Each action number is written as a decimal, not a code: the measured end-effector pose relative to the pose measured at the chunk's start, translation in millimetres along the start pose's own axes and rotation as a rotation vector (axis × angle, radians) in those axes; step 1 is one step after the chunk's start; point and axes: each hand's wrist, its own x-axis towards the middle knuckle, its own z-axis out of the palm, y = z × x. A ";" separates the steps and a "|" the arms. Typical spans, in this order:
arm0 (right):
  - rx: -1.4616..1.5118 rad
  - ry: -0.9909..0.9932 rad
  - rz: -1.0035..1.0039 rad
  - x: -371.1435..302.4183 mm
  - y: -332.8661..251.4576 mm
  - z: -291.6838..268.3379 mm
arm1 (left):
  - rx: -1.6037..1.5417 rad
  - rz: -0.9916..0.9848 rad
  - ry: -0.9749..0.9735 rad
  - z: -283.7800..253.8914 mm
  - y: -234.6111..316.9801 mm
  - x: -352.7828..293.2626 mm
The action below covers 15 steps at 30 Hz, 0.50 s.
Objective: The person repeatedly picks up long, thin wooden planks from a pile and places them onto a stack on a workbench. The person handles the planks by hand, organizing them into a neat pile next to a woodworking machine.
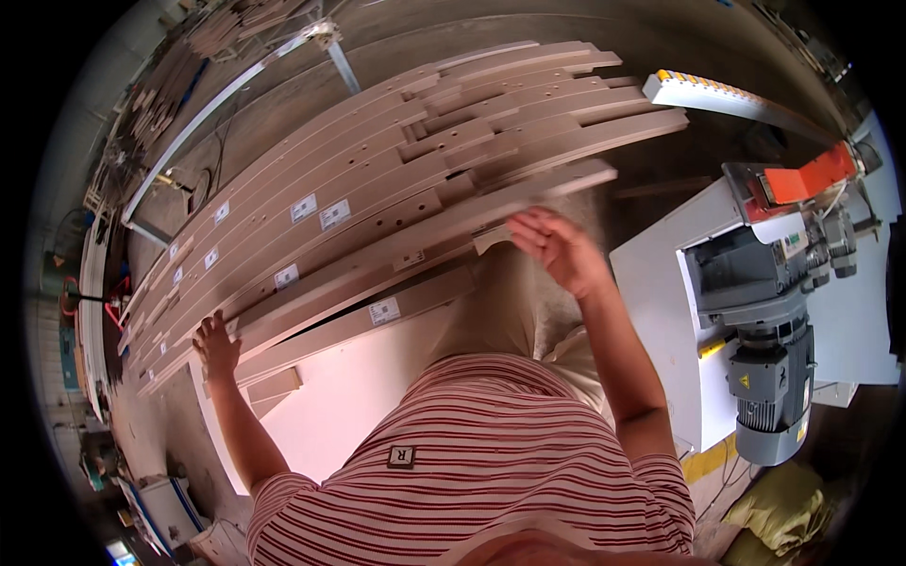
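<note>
Long brown boards (359, 156) lie side by side in front of me, several with holes and white labels. Along their near side, one long board (557, 191) slants up toward the right. My left hand (217, 347) is at its left end, fingers spread and touching the wood there. My right hand (559, 247) hovers just below its right end, fingers stretched out and nothing in them. Closer to me, a shorter labelled board (425, 297) and a small offcut (274, 385) rest on a pale panel (349, 377).
To my right stands a white machine (661, 283) with a grey motor (772, 377) and an orange bracket (812, 177). A white rail with yellow rollers (727, 97) extends at the far right. A metal frame (212, 90) stands far left; a yellowish sack (779, 509) sits lower right.
</note>
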 end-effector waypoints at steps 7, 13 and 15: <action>-0.038 -0.016 0.186 29.7 74.1 -9.7 | -0.499 0.271 0.425 67.3 121.3 -39.3; -0.372 -0.015 0.157 9.7 66.5 -29.8 | -0.551 0.264 0.392 56.4 122.5 -43.8; -0.429 0.071 0.127 2.9 61.2 -37.5 | -0.548 0.270 0.425 47.6 131.9 -40.7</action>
